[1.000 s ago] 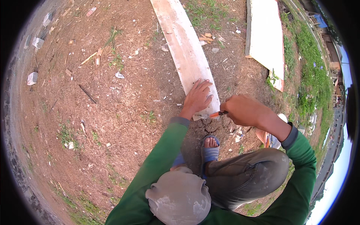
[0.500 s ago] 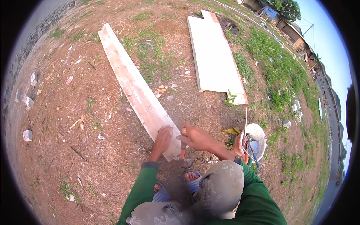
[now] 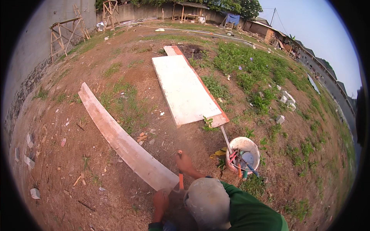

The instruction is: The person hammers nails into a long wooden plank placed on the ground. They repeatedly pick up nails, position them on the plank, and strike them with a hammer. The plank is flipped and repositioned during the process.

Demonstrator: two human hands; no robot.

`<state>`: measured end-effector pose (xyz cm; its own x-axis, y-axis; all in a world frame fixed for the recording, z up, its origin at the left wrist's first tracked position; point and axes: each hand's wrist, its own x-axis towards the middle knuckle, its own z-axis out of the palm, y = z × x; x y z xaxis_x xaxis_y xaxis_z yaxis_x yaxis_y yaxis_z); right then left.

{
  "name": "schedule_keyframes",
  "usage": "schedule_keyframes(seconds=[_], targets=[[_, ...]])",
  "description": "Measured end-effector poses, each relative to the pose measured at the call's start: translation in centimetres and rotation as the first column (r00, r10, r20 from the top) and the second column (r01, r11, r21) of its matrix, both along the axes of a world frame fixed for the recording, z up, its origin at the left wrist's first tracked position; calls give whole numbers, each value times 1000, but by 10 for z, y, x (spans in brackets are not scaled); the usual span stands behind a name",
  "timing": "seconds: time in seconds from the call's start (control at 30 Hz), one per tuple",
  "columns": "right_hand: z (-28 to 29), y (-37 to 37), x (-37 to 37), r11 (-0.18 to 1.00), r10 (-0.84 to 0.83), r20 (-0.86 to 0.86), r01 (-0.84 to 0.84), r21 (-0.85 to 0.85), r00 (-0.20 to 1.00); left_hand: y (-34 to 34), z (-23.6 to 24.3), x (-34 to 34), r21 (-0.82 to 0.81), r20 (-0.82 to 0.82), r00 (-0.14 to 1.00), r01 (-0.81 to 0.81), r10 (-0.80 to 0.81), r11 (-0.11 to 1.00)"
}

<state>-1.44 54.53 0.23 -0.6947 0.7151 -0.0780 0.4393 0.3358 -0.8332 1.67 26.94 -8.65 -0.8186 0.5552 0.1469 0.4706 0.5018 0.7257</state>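
Observation:
A long, narrow wooden plank [image 3: 127, 148], whitish with reddish-brown stains, lies on the ground with its near end by my knees. My right hand [image 3: 185, 163] is closed round the orange handle of a hammer [image 3: 180, 181]; its head is low and hazy near the plank's end. My left hand [image 3: 161, 199] rests at the plank's near end with its fingers curled in. Haze and shadow hide what those fingers hold, if anything. My knee [image 3: 208, 202] covers part of the ground beside the hammer.
A wide white board [image 3: 187, 90] lies ahead, over a reddish-edged plank. To the right stands a white bucket [image 3: 252, 144] of hand tools. Pale block pieces [image 3: 288, 99] lie at the right, another block [image 3: 35, 193] at the left. Wooden trestles [image 3: 67, 36] stand by the far-left wall.
The view has tilted up, bringing in the far wall and trestles. My left hand, flat on the plank before, is now curled at its near end. The hammer stays in my right hand.

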Motion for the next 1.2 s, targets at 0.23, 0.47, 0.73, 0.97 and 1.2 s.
schedule_keyframes(seconds=[0.23,0.47,0.73,0.97,1.2], targets=[[-1,54,34,818,-255,238,78,570,937,6,23,10,-295,-137,990,-18,-23,955],[-60,-69,31,465,752,230,-744,479,618,0,-2,8,-393,-231,973,-108,15,913],[-75,-95,24,405,682,489,-837,367,544,-2,-5,13,-329,-300,954,-94,-10,940],[-72,-95,22,408,685,487,-839,360,542,0,0,11,-152,-109,986,-145,129,978],[-77,-83,23,381,749,419,-850,363,514,-3,3,6,-200,-7,979,-200,203,959]])
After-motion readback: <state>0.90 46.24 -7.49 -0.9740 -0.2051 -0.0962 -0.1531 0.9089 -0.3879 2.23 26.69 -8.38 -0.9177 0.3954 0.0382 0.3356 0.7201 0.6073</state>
